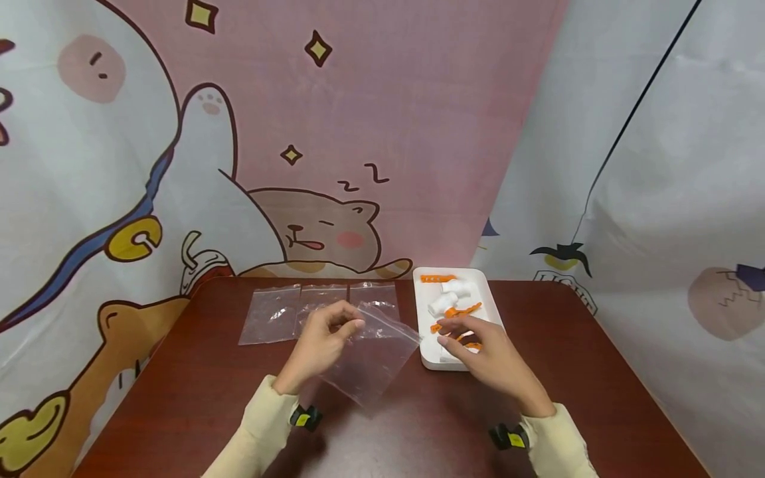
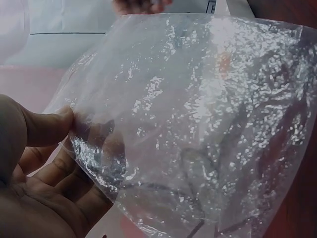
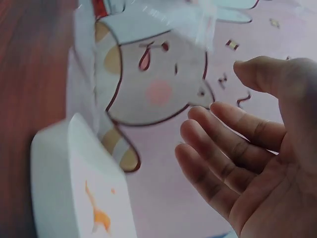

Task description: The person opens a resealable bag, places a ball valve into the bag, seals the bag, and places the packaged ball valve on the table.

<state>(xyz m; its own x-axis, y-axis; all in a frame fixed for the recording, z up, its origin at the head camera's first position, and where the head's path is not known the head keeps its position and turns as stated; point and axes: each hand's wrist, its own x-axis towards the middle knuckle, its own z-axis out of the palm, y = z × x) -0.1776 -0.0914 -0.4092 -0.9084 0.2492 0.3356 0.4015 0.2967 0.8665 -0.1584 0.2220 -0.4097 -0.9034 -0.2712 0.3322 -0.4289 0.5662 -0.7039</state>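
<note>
Between thumb and fingers my left hand (image 1: 325,342) pinches a clear zip bag (image 1: 373,362) near one end of its zip edge. The bag hangs over the table and slants down toward its lower corner; in the left wrist view its crinkled film (image 2: 163,99) fills most of the picture. My right hand (image 1: 487,352) hovers above the near part of a white tray (image 1: 427,358), its fingers loosely bent. In the right wrist view the fingers (image 3: 223,148) and thumb stand apart with nothing between them. Orange pieces (image 1: 438,279) and white plastic fittings (image 1: 443,304) lie in the tray.
Three flat clear bags (image 1: 271,315) lie in a row at the table's back left. The dark brown table (image 1: 418,431) meets a printed cartoon cloth (image 1: 430,133) along its back edge. A dark band with a yellow mark (image 1: 306,418) is at each wrist.
</note>
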